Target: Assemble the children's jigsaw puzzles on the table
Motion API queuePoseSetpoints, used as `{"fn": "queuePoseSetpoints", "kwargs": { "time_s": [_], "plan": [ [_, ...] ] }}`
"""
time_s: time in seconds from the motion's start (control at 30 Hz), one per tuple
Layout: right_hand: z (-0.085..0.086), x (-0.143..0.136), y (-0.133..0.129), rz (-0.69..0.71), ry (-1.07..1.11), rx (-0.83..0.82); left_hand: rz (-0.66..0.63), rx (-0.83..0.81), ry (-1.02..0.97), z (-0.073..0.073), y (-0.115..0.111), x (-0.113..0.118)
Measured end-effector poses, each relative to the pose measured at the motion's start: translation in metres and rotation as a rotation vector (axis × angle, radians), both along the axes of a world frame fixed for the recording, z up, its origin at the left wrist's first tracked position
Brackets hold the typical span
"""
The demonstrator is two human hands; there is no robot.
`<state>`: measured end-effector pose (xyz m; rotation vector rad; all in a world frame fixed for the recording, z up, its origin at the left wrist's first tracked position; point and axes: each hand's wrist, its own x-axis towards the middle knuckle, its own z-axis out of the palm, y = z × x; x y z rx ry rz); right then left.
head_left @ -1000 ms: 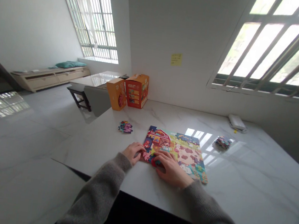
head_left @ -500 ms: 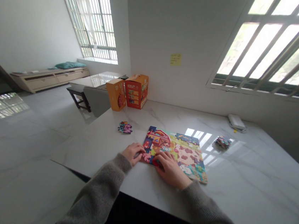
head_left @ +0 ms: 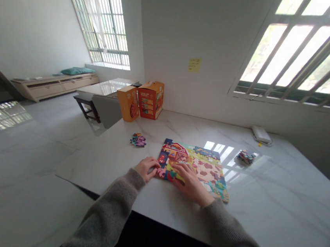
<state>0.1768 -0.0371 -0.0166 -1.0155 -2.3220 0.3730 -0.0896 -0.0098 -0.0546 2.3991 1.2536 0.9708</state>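
Note:
A colourful farm jigsaw puzzle (head_left: 207, 169), with a red barn and a spotted cow, lies flat on the white marbled table. My left hand (head_left: 146, 168) is at its lower left edge, fingers curled and thumb bent in against the border by a pink piece. Over the lower middle of the puzzle is my right hand (head_left: 189, 183), its fingers stretched out and apart, holding nothing. A red and green patch (head_left: 171, 175) of the picture shows just left of the right thumb. The right hand hides part of the puzzle's lower edge.
Loose puzzle pieces (head_left: 138, 140) lie left of the puzzle, and another stack of pieces (head_left: 246, 157) sits to its right. An orange box (head_left: 128, 104) and a red-orange box (head_left: 151, 101) stand at the back left. A white device (head_left: 261, 135) with a cable rests by the wall.
My right hand has lifted off slightly and its fingers have straightened, uncovering more of the red and green patch. My left hand stays at the puzzle's left edge.

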Motion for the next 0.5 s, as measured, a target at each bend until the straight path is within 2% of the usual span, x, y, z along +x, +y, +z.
{"fn": "queuePoseSetpoints", "kwargs": {
  "time_s": [0.13, 0.27, 0.33, 0.5],
  "plan": [
    [0.004, 0.025, 0.011, -0.127, 0.034, 0.056, 0.002, -0.019, -0.041, 0.001, 0.000, 0.001],
    [0.002, 0.045, 0.019, -0.189, 0.052, 0.081, 0.048, 0.003, -0.012, 0.002, 0.001, -0.003],
    [0.001, 0.049, 0.018, -0.201, 0.054, 0.082, 0.163, 0.018, 0.036, 0.004, 0.006, -0.013],
    [0.002, 0.043, 0.012, -0.151, 0.053, 0.072, 0.579, 0.057, 0.118, 0.017, 0.033, -0.057]
  ]
}}
